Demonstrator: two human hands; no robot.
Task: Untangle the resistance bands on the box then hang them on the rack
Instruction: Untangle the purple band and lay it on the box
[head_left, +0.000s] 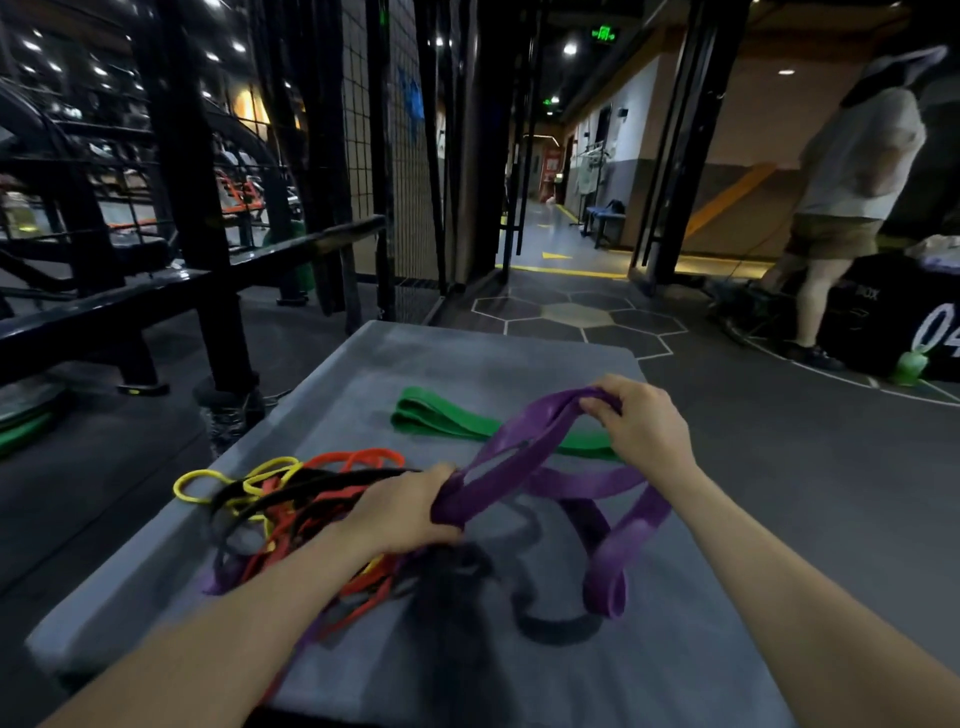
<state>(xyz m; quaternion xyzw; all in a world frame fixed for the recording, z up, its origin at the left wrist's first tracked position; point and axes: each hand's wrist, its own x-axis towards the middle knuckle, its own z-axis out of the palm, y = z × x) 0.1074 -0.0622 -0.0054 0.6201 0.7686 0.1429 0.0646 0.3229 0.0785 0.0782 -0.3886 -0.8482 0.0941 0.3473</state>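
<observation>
Left hand (402, 512), right hand (641, 418) grip purple band (524, 460) (over box (363, 353)).

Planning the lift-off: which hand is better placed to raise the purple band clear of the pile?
Probably the right hand. It pinches the purple band at its raised end, over bare box top near the green band. The left hand grips the low end beside the tangled pile.

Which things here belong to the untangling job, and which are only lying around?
Belongs to the job:
- purple band, held by left hand and right hand
- green band
- tangle of yellow, red and black bands
- grey box

Only lying about:
- green bottle on the floor
- black box
- blue bench
</observation>
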